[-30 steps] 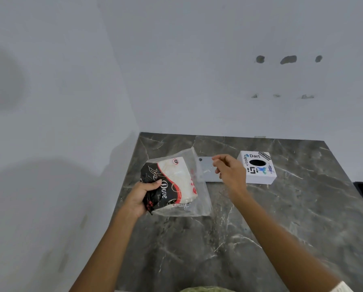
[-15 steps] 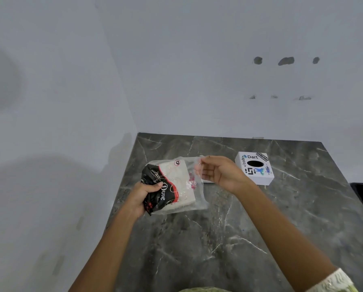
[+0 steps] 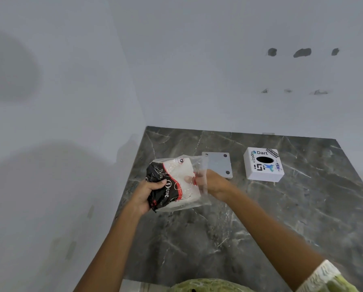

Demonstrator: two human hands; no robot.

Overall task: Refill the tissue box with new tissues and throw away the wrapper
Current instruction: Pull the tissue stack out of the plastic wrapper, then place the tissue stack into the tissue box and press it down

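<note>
Filling a white-walled corner, dark marble desk; tissue box near back, front bare. Left hand clamps tissue pack; right hand fingers inside wrapper, grip unclear.

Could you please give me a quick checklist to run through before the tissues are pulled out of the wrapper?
1. Left hand grips the wrapper's closed printed end: ok.
2. Right hand reaches into its open end: ok.
3. Fingers closed on the tissues: cannot tell.
4. Box within reach on the counter: ok.
5. Box opened, plate lying beside it: cannot tell.
6. Bin for the wrapper in view: not ok.
</note>
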